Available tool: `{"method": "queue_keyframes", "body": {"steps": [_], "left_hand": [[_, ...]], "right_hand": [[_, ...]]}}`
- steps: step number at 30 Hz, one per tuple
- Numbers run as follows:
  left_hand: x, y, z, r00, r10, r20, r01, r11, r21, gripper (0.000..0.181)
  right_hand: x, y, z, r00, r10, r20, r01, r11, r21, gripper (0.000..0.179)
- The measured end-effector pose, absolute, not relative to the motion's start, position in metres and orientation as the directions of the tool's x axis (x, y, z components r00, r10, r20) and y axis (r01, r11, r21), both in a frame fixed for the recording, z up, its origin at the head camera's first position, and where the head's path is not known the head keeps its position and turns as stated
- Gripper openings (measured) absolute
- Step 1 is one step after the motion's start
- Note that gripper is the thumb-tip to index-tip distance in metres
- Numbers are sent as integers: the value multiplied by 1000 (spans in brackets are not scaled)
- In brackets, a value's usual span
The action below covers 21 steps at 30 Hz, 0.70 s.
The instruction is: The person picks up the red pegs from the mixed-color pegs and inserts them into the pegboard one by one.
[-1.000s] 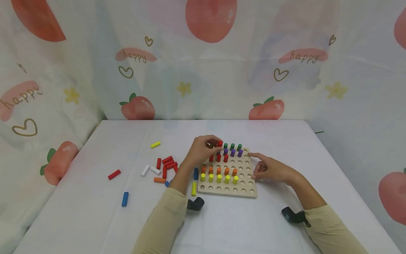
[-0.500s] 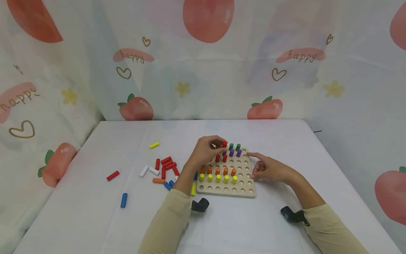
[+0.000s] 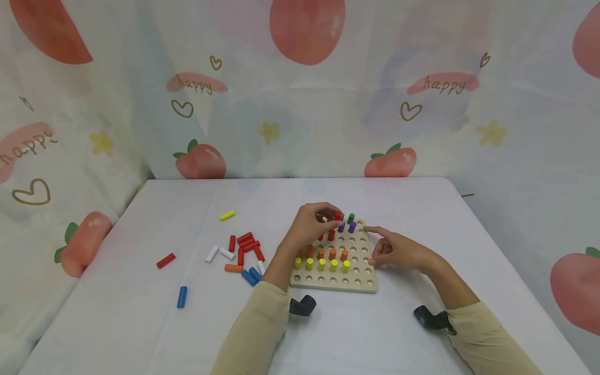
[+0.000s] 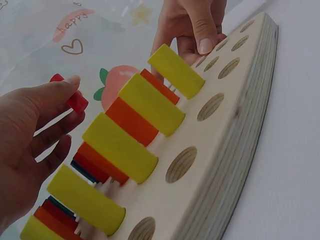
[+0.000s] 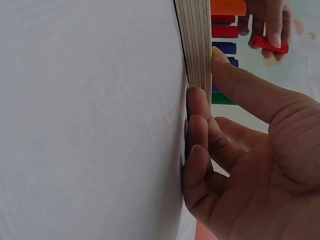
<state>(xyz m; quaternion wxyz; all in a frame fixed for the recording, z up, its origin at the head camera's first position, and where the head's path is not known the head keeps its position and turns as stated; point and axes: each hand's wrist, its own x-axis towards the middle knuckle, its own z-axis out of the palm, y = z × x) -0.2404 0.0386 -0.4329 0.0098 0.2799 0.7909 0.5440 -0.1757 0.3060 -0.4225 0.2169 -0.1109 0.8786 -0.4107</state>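
Note:
My left hand [image 3: 311,223] pinches a red peg [image 4: 77,102] between thumb and fingers, over the far part of a wooden pegboard [image 3: 333,286]. That peg overlaps the green pegs [image 3: 351,218] in the head view. Purple pegs [image 3: 352,227], red ones [image 3: 331,235], orange ones [image 3: 332,254] and a row of yellow pegs [image 3: 321,265] stand upright in the holes. The left hand hides part of the far left rows. At the board's right edge, my right hand [image 3: 403,250] grips it, thumb at the upper face and curled fingers against the side.
Left of the board lie loose red pegs [image 3: 247,242], white pegs [image 3: 212,254], an orange peg [image 3: 233,268] and blue pegs [image 3: 249,277]. Farther out are another blue peg [image 3: 182,297], a red one [image 3: 165,260] and a yellow one [image 3: 227,215]. A printed cloth [image 3: 300,114] hangs behind.
My left hand has moved right along the board's far rows, carrying the red peg. The right hand stays at the board's edge.

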Motion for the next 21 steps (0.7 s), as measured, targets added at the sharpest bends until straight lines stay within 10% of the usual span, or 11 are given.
{"method": "queue_keyframes", "body": {"steps": [21], "left_hand": [[-237, 65, -439, -814, 500, 296, 461, 246, 853, 24]], "right_hand": [[-175, 306, -423, -884, -367, -288, -19, 645, -764, 87]]}}
